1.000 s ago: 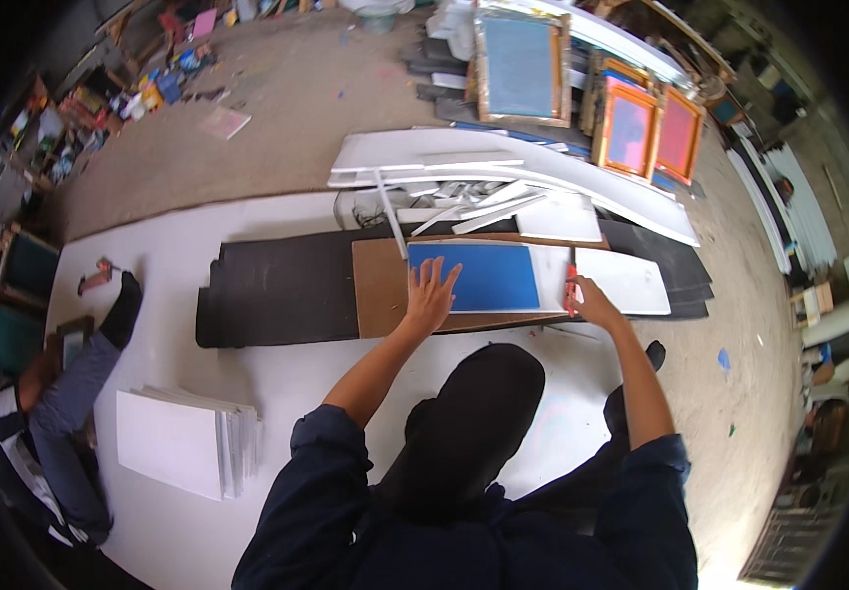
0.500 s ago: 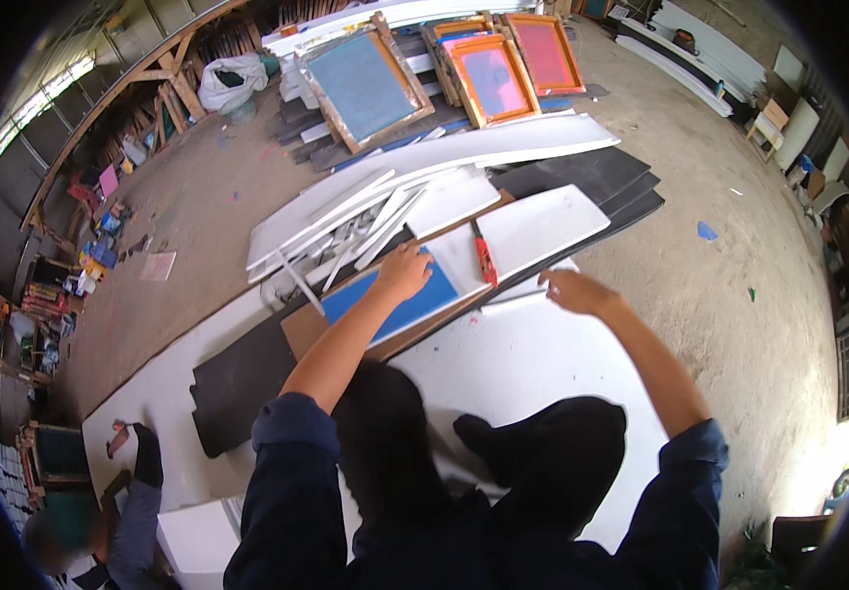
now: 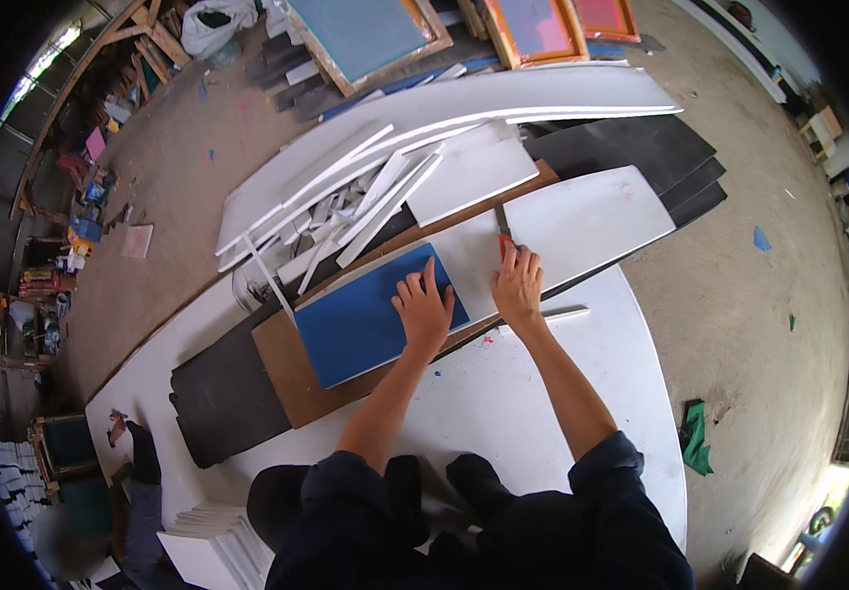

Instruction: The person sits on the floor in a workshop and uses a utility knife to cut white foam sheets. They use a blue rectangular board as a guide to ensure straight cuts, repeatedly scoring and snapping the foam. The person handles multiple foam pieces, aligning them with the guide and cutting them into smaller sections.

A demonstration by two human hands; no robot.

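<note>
While the left hand (image 3: 424,310) presses flat and open on the blue sheet (image 3: 365,320), the right hand (image 3: 517,285) grips a red-handled knife (image 3: 503,234); the white board (image 3: 562,231) looks light and stiff, best held at its edges.

No packages, labels, signs or screens show (none legible).

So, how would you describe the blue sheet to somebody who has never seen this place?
Find the long brown board lying on the big white floor sheet. On it, under the person's left hand, lies the blue sheet, a flat rectangle. It is the only blue piece there; the boards beside it are white or black.
</note>
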